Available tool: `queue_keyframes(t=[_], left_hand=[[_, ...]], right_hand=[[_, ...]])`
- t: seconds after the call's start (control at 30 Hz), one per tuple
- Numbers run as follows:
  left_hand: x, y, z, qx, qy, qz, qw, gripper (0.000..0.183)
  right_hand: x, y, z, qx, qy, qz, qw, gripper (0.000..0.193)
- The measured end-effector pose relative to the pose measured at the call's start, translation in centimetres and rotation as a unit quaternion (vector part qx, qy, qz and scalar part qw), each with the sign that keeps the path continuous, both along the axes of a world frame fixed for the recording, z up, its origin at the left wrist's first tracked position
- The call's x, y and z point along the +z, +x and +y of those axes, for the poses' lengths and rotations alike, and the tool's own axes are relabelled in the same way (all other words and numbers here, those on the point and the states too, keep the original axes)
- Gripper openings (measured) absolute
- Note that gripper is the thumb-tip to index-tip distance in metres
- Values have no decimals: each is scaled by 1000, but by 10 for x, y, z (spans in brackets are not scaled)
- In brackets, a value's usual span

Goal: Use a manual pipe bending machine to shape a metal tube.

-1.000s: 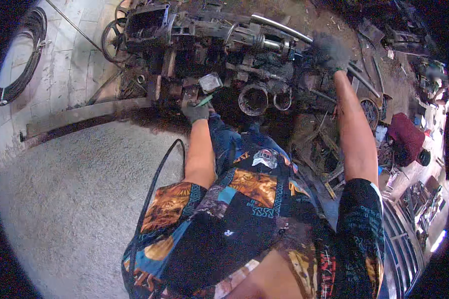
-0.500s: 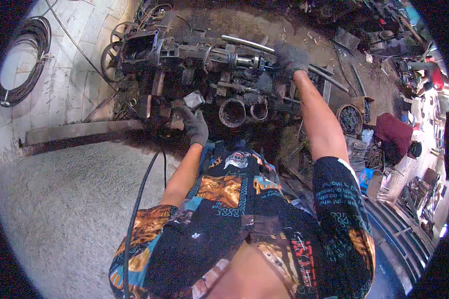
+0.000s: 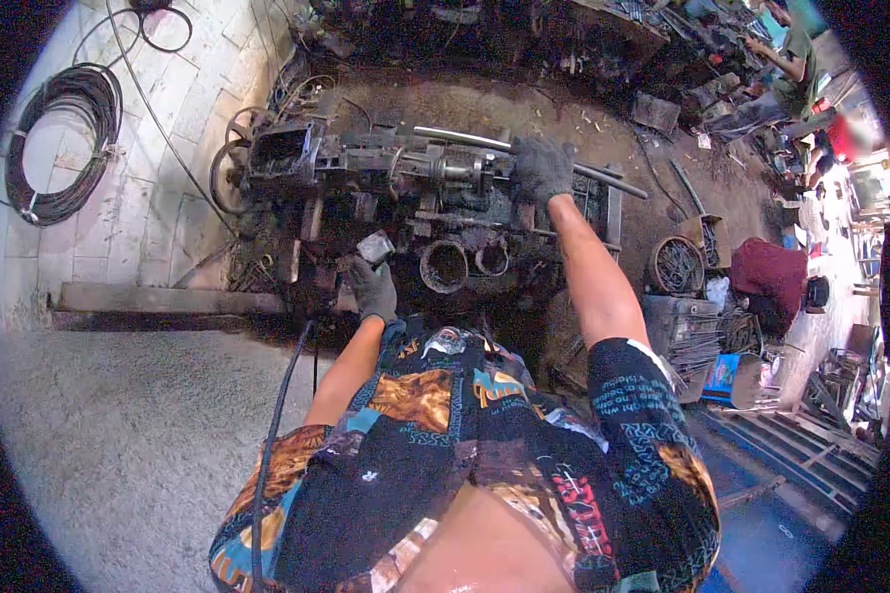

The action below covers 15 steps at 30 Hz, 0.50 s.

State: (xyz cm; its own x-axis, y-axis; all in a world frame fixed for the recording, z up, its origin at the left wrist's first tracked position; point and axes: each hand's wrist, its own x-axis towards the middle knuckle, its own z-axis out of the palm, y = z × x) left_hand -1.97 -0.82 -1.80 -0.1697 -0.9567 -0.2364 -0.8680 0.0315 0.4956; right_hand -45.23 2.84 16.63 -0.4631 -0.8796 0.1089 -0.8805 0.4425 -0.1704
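Observation:
A dark, greasy machine (image 3: 366, 163) stretches across in front of me, with a shiny cylindrical part near its middle. My right hand (image 3: 542, 170), in a dark grey glove, is closed over a long metal rod (image 3: 465, 137) that slants across the machine's right end and shows on both sides of the glove. My left hand (image 3: 371, 290), gloved alike, is at the machine's near side, just below a small grey metal box (image 3: 375, 246). Its fingers curl against a dark part I cannot make out. Two open pipe ends, a larger one (image 3: 444, 268) and a smaller one (image 3: 491, 255), face me between my hands.
A black cable (image 3: 279, 405) runs down by my left arm. Coiled wire (image 3: 64, 143) hangs on the pale wall. At right are a round container of metal pieces (image 3: 676, 265), dark red cloth (image 3: 767, 282) and blue metal frames (image 3: 796, 455). People sit farther right, one in green (image 3: 799, 64).
My view has shifted, so the machine appears lower in the picture. Both hands remain at their places on it, and the rod lies at a slightly flatter slant.

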Motion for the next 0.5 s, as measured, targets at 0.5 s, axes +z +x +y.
queue_keyframes(t=[0.5], left_hand=[[44,-14,3,61,47,-23,997,88]], right_hand=[[-5,7,1,10,-21,-43,999,31]])
